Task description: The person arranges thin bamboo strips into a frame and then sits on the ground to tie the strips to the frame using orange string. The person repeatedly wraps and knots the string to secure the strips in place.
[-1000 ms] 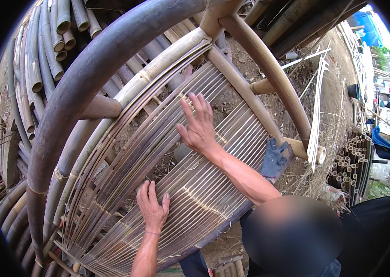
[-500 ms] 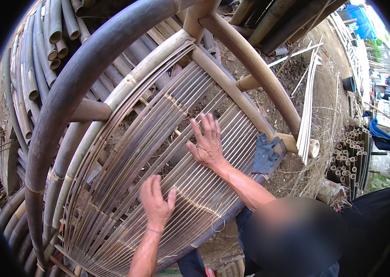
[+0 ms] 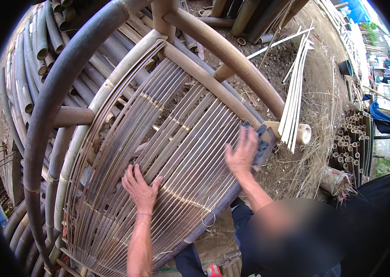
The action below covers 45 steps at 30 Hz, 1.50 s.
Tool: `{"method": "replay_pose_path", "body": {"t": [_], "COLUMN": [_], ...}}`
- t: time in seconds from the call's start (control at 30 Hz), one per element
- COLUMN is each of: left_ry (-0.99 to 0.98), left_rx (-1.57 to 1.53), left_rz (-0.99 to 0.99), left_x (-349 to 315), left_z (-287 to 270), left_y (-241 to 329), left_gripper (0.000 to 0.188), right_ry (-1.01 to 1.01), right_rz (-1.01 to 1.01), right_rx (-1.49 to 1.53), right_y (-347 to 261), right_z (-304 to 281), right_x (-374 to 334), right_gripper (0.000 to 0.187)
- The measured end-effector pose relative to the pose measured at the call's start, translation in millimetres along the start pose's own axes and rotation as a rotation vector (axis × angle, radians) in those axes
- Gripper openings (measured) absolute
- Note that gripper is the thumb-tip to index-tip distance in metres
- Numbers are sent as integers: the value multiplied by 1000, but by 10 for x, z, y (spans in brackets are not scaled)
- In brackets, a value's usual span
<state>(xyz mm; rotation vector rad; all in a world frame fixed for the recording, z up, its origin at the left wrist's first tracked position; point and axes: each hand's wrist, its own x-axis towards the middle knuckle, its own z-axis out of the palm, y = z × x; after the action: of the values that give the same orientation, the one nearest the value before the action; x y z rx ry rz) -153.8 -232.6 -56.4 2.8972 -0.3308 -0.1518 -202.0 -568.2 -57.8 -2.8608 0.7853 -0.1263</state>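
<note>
In front of me lies a bamboo seat frame (image 3: 209, 83) with many thin bamboo slats (image 3: 186, 161) running lengthwise across it. My left hand (image 3: 140, 188) rests on the slats left of the middle, fingers spread, beside a gap between them. Over the right end of the slats is my right hand (image 3: 242, 154), slightly blurred, with its fingers apart and nothing visible in them. It partly covers a dark grey-blue glove (image 3: 262, 143) at the frame's right corner. A tied binding (image 3: 188, 201) crosses the slats, and a thin loop of cord (image 3: 210, 216) hangs at the near rail.
A thick curved bamboo rail (image 3: 72, 69) arches over the left side. Bamboo poles (image 3: 26, 87) are piled at the far left. Pale split strips (image 3: 295, 97) lean at the right, with a bundle of cut bamboo tubes (image 3: 349, 143) beyond. A dark bucket (image 3: 345, 68) stands farther off.
My right hand has moved right, from the middle slats to the glove's corner. My left hand has shifted slightly left and settled on the slats. The view has shifted a little.
</note>
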Motion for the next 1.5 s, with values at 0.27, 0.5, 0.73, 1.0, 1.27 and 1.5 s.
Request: {"method": "replay_pose_path", "body": {"t": [0.27,0.5,0.73,1.0,1.27,1.5], "left_ry": [77,-188,-837,-438,-236,-272], "left_rx": [150,-344,-646,-404,-370,-212], "left_rz": [50,89,-329,-261,-9,-154], "left_x": [445,-173,274,-10,-1171,-1698], "left_z": [-229,-89,71,-215,-584,-305], "left_y": [-66,299,31,365,1107,937], "left_gripper": [76,66,55,70,68,78], "right_ry": [123,117,-78,-260,-121,-156], "right_rz": [29,-238,-419,-469,-704,-578], "right_rx": [207,504,352,110,330,338], "right_y": [297,-1612,-795,-384,-226,-676], "right_z": [-69,230,153,701,395,634], "right_x": [-388,601,13,-73,-178,342], "right_gripper": [23,41,70,82,76,81]}}
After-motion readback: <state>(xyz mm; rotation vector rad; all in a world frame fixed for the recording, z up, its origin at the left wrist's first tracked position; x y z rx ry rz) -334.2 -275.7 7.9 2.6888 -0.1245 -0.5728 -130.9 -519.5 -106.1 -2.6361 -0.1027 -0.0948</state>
